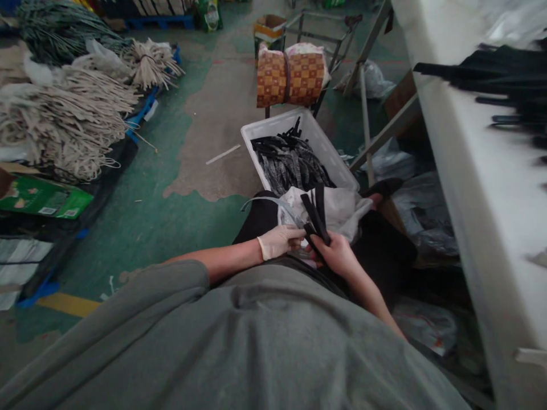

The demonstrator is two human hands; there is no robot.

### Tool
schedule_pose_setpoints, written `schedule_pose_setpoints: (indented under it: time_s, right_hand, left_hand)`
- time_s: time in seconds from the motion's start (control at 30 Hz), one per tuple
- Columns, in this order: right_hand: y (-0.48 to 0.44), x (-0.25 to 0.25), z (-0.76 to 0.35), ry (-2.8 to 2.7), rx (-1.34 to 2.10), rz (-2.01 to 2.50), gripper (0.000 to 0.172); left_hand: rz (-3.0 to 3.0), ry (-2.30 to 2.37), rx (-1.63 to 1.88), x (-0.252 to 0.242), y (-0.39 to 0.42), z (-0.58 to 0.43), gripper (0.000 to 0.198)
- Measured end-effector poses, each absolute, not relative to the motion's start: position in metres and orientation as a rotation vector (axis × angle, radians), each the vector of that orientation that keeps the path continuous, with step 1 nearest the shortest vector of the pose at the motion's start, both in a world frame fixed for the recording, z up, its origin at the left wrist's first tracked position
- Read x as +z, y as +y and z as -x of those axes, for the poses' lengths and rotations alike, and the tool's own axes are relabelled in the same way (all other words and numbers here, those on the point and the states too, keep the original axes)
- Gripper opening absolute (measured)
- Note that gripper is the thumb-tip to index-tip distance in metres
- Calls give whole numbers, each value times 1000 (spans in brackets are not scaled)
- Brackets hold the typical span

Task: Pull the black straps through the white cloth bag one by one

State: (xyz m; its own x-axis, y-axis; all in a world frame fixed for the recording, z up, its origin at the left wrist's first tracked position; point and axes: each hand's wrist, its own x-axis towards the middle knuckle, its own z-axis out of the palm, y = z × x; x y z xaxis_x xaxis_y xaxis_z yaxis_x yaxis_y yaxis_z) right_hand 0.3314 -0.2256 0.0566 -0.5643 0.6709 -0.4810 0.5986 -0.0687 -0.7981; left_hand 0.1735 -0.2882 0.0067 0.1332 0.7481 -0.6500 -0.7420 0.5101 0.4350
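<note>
My left hand (278, 241), in a pale glove, has its fingers pinched together in front of my lap. Its fingertips meet the near ends of some black strips (315, 212); what exactly they grip is hidden. My bare right hand (338, 255) is closed around those flat strips, which fan out away from me. A thin pale strip (265, 198) curls out to the left just beyond my left fingers. White plastic sheeting (342, 209) covers my lap under both hands. Past my knees, a white crate (342, 175) holds many dark strips (294, 162).
A white-topped table (478, 188) runs along my right, with black strips (504, 77) on it. Ahead stands a metal frame with a checked orange roll (290, 77). Bundles of beige cord (81, 114) and a green box (47, 196) lie left. Plastic bags (427, 210) sit under the table.
</note>
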Motion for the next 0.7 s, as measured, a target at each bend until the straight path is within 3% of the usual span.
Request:
schedule_pose_setpoints:
  time_s: [0.3, 0.53, 0.63, 0.7]
  right_hand:
    - [-231, 57, -352, -2173, 1667, 1413, 33]
    - [-211, 45, -351, -1703, 1602, 1444, 28]
    - [-209, 41, -362, -1652, 1463, 1322, 21]
    - [-211, 40, -359, -1758, 1469, 1158, 28]
  left_hand:
    - [-9, 1021, 1106, 5, -288, -162, 31]
    - [91, 944, 1075, 25, -277, -161, 14]
    - [183, 926, 988, 36, -278, -146, 15]
    - [205, 887, 952, 39, -282, -144, 16]
